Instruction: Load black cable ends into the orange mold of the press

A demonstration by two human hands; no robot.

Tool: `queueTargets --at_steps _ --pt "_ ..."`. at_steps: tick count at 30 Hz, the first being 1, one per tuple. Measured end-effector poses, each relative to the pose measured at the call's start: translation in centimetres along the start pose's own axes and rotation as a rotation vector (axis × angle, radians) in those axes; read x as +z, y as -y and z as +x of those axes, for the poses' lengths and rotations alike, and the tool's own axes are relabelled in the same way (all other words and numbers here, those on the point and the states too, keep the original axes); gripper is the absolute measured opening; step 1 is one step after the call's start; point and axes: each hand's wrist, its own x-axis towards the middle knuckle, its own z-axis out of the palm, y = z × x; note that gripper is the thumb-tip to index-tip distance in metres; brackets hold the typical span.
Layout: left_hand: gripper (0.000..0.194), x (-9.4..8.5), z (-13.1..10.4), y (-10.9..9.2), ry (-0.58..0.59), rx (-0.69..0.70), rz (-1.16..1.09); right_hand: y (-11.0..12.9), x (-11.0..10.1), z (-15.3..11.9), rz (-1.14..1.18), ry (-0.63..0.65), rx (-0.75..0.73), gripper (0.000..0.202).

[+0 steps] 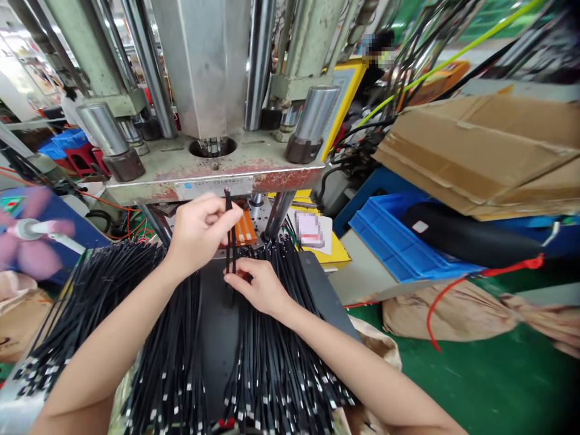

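Just in front of the press, my left hand (199,235) pinches the upper part of a thin black cable (229,241) between thumb and fingers. A small metallic tip shows above those fingers. Lower down, my right hand (260,285) closes thumb and fingertips on the same cable, which seems to run as two strands between my hands. Below them lie bundles of similar black cables with silvery ends: a left bundle (104,290), a middle bundle (172,344) and a right bundle (272,356). They rest on a dark grey work surface (215,356).
A large press (212,72) stands ahead, with an orange plate (244,226) on its lower bed. To the right are a blue tray (385,235), cardboard (489,145) and a cloth sack (448,311). A pink fan (34,229) is at the left. People are in the background.
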Motion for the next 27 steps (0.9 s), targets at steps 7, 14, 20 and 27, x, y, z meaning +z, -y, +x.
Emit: queueTargets --at_steps 7,14,20,27 --pt "0.023 1.4 2.6 2.9 0.042 0.233 0.089 -5.7 -3.5 7.8 -0.256 -0.284 0.063 0.018" --pt "0.029 3.5 -1.7 10.3 0.584 0.244 0.663 -7.4 -3.3 12.5 -0.395 -0.236 0.191 0.030" --pt "0.045 4.2 -3.0 10.2 0.680 0.293 0.947 -7.6 -3.7 13.0 -0.396 -0.178 0.183 0.021" --pt "0.059 4.6 1.6 11.4 0.768 0.012 0.898 -8.9 -3.5 11.2 -0.406 -0.202 0.211 0.027"
